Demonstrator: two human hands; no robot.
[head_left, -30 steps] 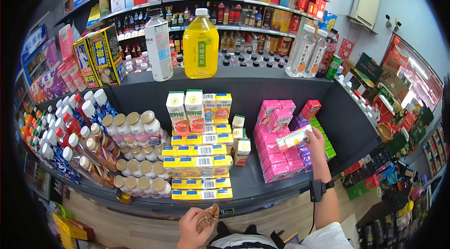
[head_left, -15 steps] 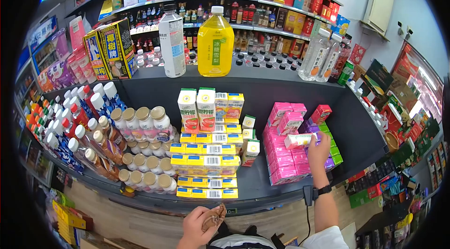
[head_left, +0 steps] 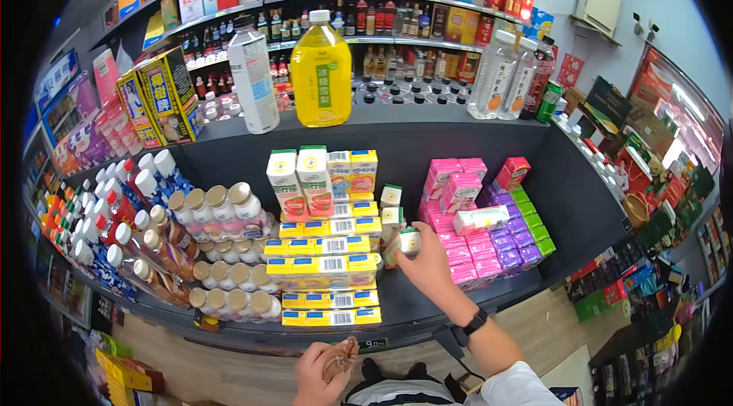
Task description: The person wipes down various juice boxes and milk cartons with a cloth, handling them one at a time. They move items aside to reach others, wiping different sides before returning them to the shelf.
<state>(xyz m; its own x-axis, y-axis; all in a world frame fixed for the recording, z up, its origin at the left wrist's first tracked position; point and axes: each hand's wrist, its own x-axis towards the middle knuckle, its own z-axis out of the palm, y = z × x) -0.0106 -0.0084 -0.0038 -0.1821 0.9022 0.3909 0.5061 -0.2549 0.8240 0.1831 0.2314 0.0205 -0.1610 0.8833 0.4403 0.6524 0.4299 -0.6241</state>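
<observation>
My right hand (head_left: 426,259) reaches to the small green-and-white drink carton (head_left: 409,241) at the front of a short row, thumb on one side and fingers on the other. Behind it stand similar cartons (head_left: 391,216). To the left rise stacked yellow-and-white drink packs (head_left: 322,265), topped by two tall green-and-white cartons (head_left: 313,181). Low at the front edge, my left hand (head_left: 317,375) is closed on a crumpled brown cloth (head_left: 340,361). Right of my right hand, a white carton (head_left: 481,219) lies on its side across pink and purple packs (head_left: 510,242).
Bottles with white caps (head_left: 134,253) and gold-lidded bottles (head_left: 229,211) crowd the left side. On the upper ledge stand a large yellow drink bottle (head_left: 321,74), a white bottle (head_left: 253,81) and clear bottles (head_left: 492,77). A price tag (head_left: 373,344) sits on the shelf's front edge.
My right hand has left the white carton lying on the pink and purple packs and moved left to the small upright carton. My left hand still holds the cloth. The view has shifted slightly.
</observation>
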